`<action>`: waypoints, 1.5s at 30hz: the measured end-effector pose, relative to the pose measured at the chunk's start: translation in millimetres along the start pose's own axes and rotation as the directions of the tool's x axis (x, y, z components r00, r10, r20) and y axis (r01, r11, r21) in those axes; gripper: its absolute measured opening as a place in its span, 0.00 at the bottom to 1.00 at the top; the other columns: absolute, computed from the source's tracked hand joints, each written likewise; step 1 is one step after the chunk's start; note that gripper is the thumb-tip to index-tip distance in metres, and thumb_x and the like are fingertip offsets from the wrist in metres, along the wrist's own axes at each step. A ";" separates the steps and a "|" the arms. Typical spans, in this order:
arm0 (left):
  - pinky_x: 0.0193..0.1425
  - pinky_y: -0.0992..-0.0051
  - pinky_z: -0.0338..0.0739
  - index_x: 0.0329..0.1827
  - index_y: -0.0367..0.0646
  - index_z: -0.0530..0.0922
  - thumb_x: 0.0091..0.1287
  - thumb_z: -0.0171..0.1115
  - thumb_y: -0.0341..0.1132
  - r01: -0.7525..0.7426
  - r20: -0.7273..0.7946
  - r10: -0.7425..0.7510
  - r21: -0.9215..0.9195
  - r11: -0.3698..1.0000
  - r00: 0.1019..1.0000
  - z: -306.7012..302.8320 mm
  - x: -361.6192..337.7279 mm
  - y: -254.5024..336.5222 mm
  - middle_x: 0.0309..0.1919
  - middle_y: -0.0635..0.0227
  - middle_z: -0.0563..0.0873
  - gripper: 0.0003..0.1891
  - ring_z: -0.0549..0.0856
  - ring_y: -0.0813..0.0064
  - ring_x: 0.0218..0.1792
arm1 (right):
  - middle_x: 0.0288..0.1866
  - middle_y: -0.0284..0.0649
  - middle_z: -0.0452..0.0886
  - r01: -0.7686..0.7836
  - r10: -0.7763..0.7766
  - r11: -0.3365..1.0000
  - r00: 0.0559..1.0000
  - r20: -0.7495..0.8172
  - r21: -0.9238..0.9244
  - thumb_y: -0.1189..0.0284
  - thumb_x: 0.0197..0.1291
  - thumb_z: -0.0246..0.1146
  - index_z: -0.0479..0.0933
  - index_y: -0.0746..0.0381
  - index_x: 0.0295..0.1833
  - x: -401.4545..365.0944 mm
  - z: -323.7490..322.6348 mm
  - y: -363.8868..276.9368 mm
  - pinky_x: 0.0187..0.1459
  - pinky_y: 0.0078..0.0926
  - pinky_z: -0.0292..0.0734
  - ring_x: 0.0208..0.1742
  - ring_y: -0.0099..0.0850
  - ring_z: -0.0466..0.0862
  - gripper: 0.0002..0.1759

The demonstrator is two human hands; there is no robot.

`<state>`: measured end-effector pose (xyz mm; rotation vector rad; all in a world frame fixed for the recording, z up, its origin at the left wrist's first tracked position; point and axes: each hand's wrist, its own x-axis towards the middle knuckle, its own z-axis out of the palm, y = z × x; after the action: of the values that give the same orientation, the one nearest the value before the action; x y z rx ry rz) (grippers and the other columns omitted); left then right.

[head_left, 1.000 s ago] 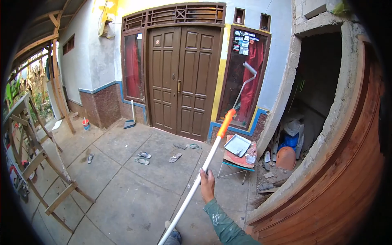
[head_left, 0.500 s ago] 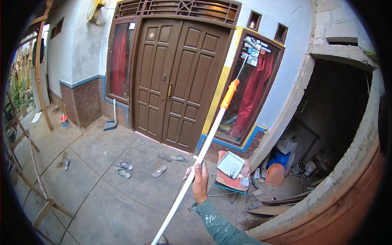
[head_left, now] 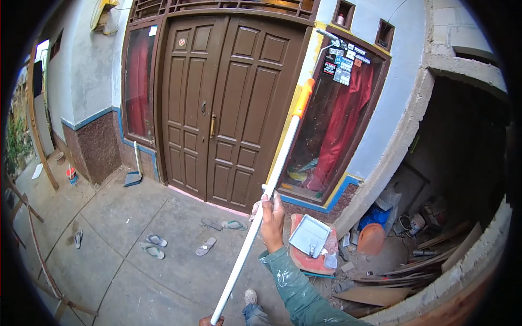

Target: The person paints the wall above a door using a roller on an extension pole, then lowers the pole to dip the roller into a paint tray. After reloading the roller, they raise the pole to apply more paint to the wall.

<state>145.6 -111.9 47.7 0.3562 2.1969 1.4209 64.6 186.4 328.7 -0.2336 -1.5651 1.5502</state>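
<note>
My right hand (head_left: pixel 272 216) is closed around the middle of a long white extension pole. The pole leads up to an orange handle (head_left: pixel 303 98) and a paint roller (head_left: pixel 328 38), whose head is at the upper left corner of the right window frame. At the bottom edge of the view, my left hand (head_left: pixel 211 321) grips the pole's lower end; most of that hand is cut off. A grey paint tray (head_left: pixel 310 236) lies on a red-topped small table (head_left: pixel 300 262) below the window, to the right of my right hand.
Brown double doors (head_left: pixel 231 108) stand ahead, left of the window with a red curtain (head_left: pixel 340 130). Sandals (head_left: pixel 205 246) lie on the concrete floor. A dustpan (head_left: pixel 133 178) leans by the wall. Planks and buckets (head_left: pixel 417 223) fill the dark opening at right. Wooden poles (head_left: pixel 41 239) stand left.
The roller head has moved up and left from the window stickers to the frame's upper corner. My view has shifted, and my left hand and a foot now show at the bottom.
</note>
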 end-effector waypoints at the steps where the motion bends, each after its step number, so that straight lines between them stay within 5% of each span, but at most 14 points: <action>1: 0.23 0.68 0.69 0.36 0.37 0.83 0.63 0.67 0.42 0.037 0.024 -0.034 -0.144 0.989 0.999 10.5 19.7 3.3 0.16 0.68 0.76 0.14 0.73 0.77 0.20 | 0.25 0.34 0.74 0.005 -0.005 1.000 1.000 0.005 0.014 0.61 0.73 0.51 0.64 0.64 0.64 17.4 -6.1 7.4 0.27 0.19 0.74 0.24 0.20 0.74 0.23; 2: 0.23 0.67 0.68 0.35 0.38 0.83 0.63 0.67 0.42 0.082 0.055 -0.069 -0.283 0.956 0.996 22.8 36.7 5.3 0.16 0.68 0.76 0.14 0.72 0.77 0.21 | 0.25 0.34 0.74 0.002 -0.002 1.000 1.000 0.006 0.022 0.61 0.73 0.51 0.64 0.64 0.64 33.7 -12.7 15.5 0.27 0.19 0.74 0.24 0.20 0.74 0.23; 3: 0.23 0.68 0.68 0.32 0.38 0.83 0.62 0.68 0.42 -0.055 -0.046 0.051 -0.091 0.994 0.998 38.2 54.2 4.8 0.17 0.69 0.76 0.14 0.72 0.77 0.20 | 0.25 0.34 0.74 0.007 -0.007 1.000 1.000 0.017 0.010 0.61 0.72 0.51 0.64 0.65 0.64 51.6 -17.4 22.7 0.27 0.19 0.74 0.23 0.20 0.74 0.23; 8: 0.23 0.69 0.67 0.31 0.37 0.82 0.62 0.69 0.42 -0.027 -0.058 0.031 0.064 0.998 0.998 88.6 147.3 20.4 0.18 0.71 0.76 0.14 0.71 0.79 0.20 | 0.23 0.32 0.74 0.021 -0.021 1.000 0.999 0.028 0.004 0.58 0.71 0.53 0.64 0.64 0.64 149.1 -42.1 50.8 0.23 0.17 0.72 0.21 0.18 0.74 0.25; 13: 0.23 0.70 0.67 0.30 0.38 0.82 0.61 0.69 0.41 -0.007 -0.132 0.012 0.039 0.999 0.991 130.2 210.3 64.8 0.17 0.72 0.76 0.14 0.71 0.80 0.20 | 0.22 0.33 0.74 0.072 -0.072 0.997 0.994 0.076 0.005 0.62 0.71 0.54 0.66 0.64 0.59 222.3 -58.4 48.3 0.23 0.16 0.72 0.21 0.18 0.74 0.19; 15: 0.23 0.71 0.67 0.28 0.39 0.81 0.61 0.70 0.40 -0.038 -0.082 0.025 -0.160 0.986 0.996 136.9 228.5 76.5 0.17 0.72 0.76 0.13 0.71 0.80 0.20 | 0.22 0.33 0.74 0.082 -0.080 0.997 0.994 0.077 -0.016 0.62 0.71 0.54 0.66 0.64 0.58 242.4 -63.0 55.5 0.23 0.17 0.72 0.21 0.18 0.74 0.19; 20: 0.23 0.72 0.67 0.26 0.41 0.80 0.61 0.69 0.39 -0.094 -0.117 0.080 -0.124 0.988 0.990 164.0 268.6 72.7 0.17 0.73 0.77 0.12 0.72 0.81 0.20 | 0.22 0.33 0.74 0.104 -0.099 0.992 0.992 0.080 -0.069 0.62 0.70 0.56 0.66 0.65 0.57 274.6 -70.6 59.3 0.23 0.17 0.72 0.20 0.18 0.74 0.19; 25: 0.24 0.72 0.69 0.27 0.41 0.81 0.61 0.69 0.40 -0.164 -0.120 0.143 -0.196 0.967 0.982 164.4 273.3 126.2 0.18 0.72 0.79 0.12 0.74 0.79 0.20 | 0.22 0.33 0.75 0.121 -0.117 0.989 0.992 0.054 -0.084 0.60 0.70 0.56 0.68 0.66 0.54 297.0 -73.6 68.9 0.23 0.20 0.73 0.21 0.20 0.76 0.20; 27: 0.25 0.70 0.70 0.27 0.41 0.82 0.60 0.70 0.43 0.012 -0.063 -0.021 -0.136 0.991 0.998 157.4 266.7 155.0 0.19 0.70 0.80 0.14 0.75 0.77 0.20 | 0.21 0.34 0.76 0.134 -0.132 0.984 0.991 0.024 -0.114 0.58 0.70 0.56 0.70 0.66 0.51 302.2 -75.2 70.5 0.24 0.23 0.73 0.21 0.22 0.77 0.20; 33: 0.27 0.68 0.72 0.29 0.42 0.83 0.58 0.71 0.47 -0.120 0.019 0.134 -0.341 0.932 0.991 165.1 286.5 148.8 0.19 0.68 0.82 0.16 0.77 0.75 0.21 | 0.21 0.35 0.76 0.153 -0.147 0.976 0.988 0.047 -0.157 0.58 0.70 0.56 0.70 0.67 0.54 317.2 -81.1 77.1 0.25 0.24 0.74 0.22 0.23 0.78 0.22; 39: 0.28 0.70 0.73 0.32 0.40 0.84 0.59 0.70 0.47 -0.043 0.010 0.046 -0.190 0.981 0.999 158.2 284.6 177.3 0.20 0.68 0.82 0.16 0.78 0.76 0.22 | 0.21 0.34 0.76 0.177 -0.178 0.963 0.984 0.012 -0.202 0.57 0.69 0.57 0.70 0.67 0.55 328.5 -84.4 84.8 0.26 0.25 0.75 0.22 0.23 0.79 0.23; 42: 0.28 0.70 0.73 0.34 0.40 0.84 0.59 0.70 0.47 -0.047 -0.032 0.045 -0.067 0.997 0.998 175.6 312.5 141.5 0.22 0.68 0.83 0.17 0.79 0.76 0.24 | 0.20 0.34 0.75 0.186 -0.186 0.966 0.982 0.019 -0.181 0.58 0.69 0.57 0.71 0.66 0.54 336.3 -82.8 78.6 0.25 0.24 0.74 0.21 0.23 0.79 0.21; 45: 0.28 0.70 0.74 0.35 0.39 0.85 0.59 0.71 0.46 -0.143 -0.005 0.146 -0.239 0.960 0.989 182.5 330.3 140.2 0.23 0.68 0.84 0.16 0.79 0.76 0.24 | 0.20 0.34 0.75 0.181 -0.179 0.980 0.983 0.030 -0.088 0.59 0.69 0.57 0.71 0.65 0.52 352.4 -80.2 64.5 0.23 0.22 0.71 0.19 0.22 0.76 0.19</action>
<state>-41.8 243.8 26.7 0.4452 1.9942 1.7357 -114.5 495.1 414.9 -0.1214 -1.6283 1.3477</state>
